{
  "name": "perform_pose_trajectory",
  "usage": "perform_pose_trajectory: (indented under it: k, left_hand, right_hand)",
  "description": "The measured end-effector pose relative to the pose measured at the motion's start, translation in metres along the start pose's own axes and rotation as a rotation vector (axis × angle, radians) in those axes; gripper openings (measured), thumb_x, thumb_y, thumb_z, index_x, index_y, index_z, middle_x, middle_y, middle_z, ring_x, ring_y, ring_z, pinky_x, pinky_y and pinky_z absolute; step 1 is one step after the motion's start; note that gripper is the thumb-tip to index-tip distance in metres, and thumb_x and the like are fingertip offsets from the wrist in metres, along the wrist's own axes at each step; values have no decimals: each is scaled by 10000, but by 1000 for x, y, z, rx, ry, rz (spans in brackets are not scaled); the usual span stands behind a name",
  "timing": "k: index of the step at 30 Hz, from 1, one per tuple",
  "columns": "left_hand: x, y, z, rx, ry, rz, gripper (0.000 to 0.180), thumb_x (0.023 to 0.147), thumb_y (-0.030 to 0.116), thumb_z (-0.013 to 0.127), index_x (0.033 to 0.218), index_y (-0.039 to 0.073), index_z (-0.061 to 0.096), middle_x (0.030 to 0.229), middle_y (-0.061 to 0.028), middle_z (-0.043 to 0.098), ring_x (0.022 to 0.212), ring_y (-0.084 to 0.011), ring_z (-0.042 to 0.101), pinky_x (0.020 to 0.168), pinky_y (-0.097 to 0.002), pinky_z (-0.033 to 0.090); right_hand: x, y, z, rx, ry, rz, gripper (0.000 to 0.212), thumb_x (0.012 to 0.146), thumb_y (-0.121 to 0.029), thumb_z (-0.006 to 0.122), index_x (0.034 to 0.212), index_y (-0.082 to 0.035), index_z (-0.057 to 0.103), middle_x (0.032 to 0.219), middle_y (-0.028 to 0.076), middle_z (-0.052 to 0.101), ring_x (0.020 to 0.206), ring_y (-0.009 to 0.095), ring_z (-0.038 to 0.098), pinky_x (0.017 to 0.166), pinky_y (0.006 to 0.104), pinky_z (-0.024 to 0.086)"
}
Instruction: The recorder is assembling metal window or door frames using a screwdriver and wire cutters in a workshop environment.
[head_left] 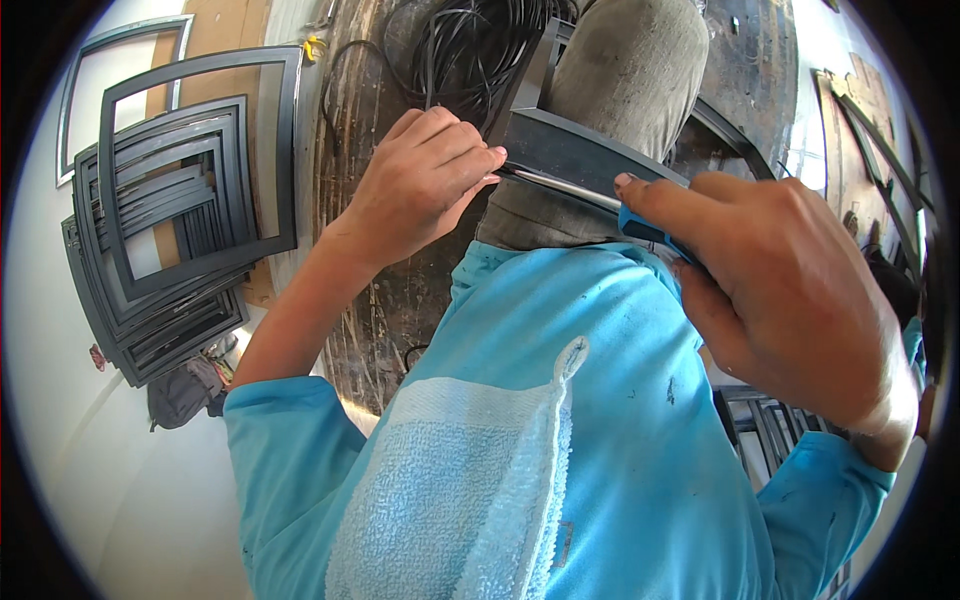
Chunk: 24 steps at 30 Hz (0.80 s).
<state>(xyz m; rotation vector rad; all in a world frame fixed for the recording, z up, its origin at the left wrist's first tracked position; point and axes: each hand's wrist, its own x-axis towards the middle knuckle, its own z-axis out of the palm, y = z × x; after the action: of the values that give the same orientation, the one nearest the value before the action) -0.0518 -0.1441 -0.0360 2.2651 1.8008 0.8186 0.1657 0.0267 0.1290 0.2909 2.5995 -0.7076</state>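
Note:
My right hand (775, 270) is wrapped around the blue handle of a screwdriver (565, 187). Its metal shaft points left along the near edge of a dark grey frame (585, 145), which rests across my thighs. Close to the frame's left corner, my left hand (430, 175) is closed in a pinch beside the screwdriver's tip. A thin black strip (430, 75) runs down from a loose coil (480, 50) to the left fingers and seems to be held in them. The fingers hide the strip's end and the very tip of the screwdriver.
Several dark frames (130, 215) lean in a stack at the left, with a grey bag (185, 392) below. The coil lies on a worn wooden surface (350, 290). More frame pieces (765, 425) stand at the lower right, others (870, 150) at the far right.

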Motion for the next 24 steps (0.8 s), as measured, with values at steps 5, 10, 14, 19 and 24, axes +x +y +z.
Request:
perform_pose_trajectory:
  k: [5, 10, 14, 19, 24]
  left_hand:
    - [-1, -8, 9, 13, 24, 54, 342, 694, 34, 825, 1006, 87, 695, 885, -12, 632, 883, -213, 592, 788, -350, 458]
    - [-5, -7, 6, -14, 21, 13, 314, 709, 30, 808, 984, 86, 667, 885, -14, 608, 875, -208, 583, 783, -363, 441]
    - [3, 4, 6, -1, 42, -3, 271, 684, 15, 827, 880, 88, 655, 834, -3, 610, 840, -211, 587, 777, -352, 439]
    - [14, 22, 14, 43, -30, 42, 218, 711, 27, 809, 857, 86, 657, 838, -3, 604, 842, -211, 586, 794, -360, 432]
    - [14, 35, 37, 57, 81, 53, 158, 749, 86, 719, 897, 114, 675, 866, 3, 588, 875, -204, 552, 811, -353, 412]
  right_hand:
    - [16, -43, -18, -251, -58, 65, 428, 786, 19, 678, 1212, -16, 656, 776, 137, 614, 705, 289, 589, 702, 409, 453]
    - [13, 0, -6, -18, 122, -142, 448, 779, 22, 675, 1219, -58, 647, 814, 106, 623, 785, 279, 588, 739, 388, 467]
    - [-10, 23, -14, -92, 293, -166, 500, 784, 47, 651, 1264, -89, 623, 887, 116, 647, 867, 269, 601, 756, 382, 471]
    - [-28, 43, -21, 51, -12, 42, 578, 782, 85, 632, 1334, -74, 568, 1042, 160, 680, 834, 279, 633, 795, 398, 486]
    - [-38, 44, -12, -2, 145, 3, 608, 738, 108, 651, 1322, -47, 580, 1028, 190, 716, 781, 294, 703, 731, 393, 528]
